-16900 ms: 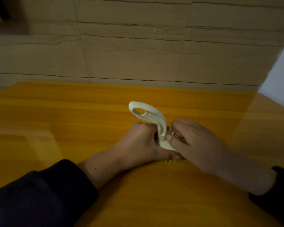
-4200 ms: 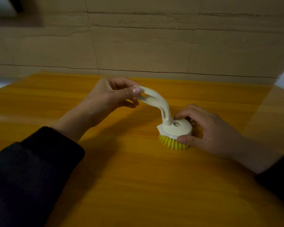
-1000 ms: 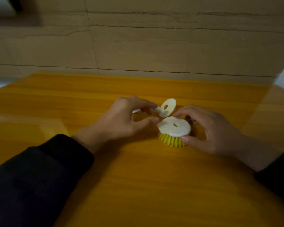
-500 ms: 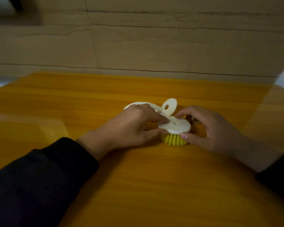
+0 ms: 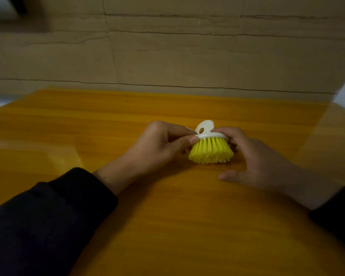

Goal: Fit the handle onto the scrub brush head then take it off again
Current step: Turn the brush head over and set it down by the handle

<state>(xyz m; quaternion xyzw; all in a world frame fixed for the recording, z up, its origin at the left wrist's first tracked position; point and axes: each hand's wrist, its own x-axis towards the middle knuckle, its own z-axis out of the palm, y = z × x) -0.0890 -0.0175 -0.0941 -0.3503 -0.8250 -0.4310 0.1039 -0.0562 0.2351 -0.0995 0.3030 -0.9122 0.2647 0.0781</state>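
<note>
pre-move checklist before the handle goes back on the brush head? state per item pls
1. Brush head held: ok, left hand and right hand pinch its white rim from both sides.
2. Head clear of the table: cannot tell, the bristle tips sit close to the surface.
3. Mounting face reachable: not ok, the head is tilted so the yellow bristles face the camera.
4. Handle located: ok, its round end with a hole shows just behind the head.
5. Handle gripped: cannot tell, most of it is hidden behind the left hand.
6. Free hand for the handle: not ok, both are on the head.
</note>
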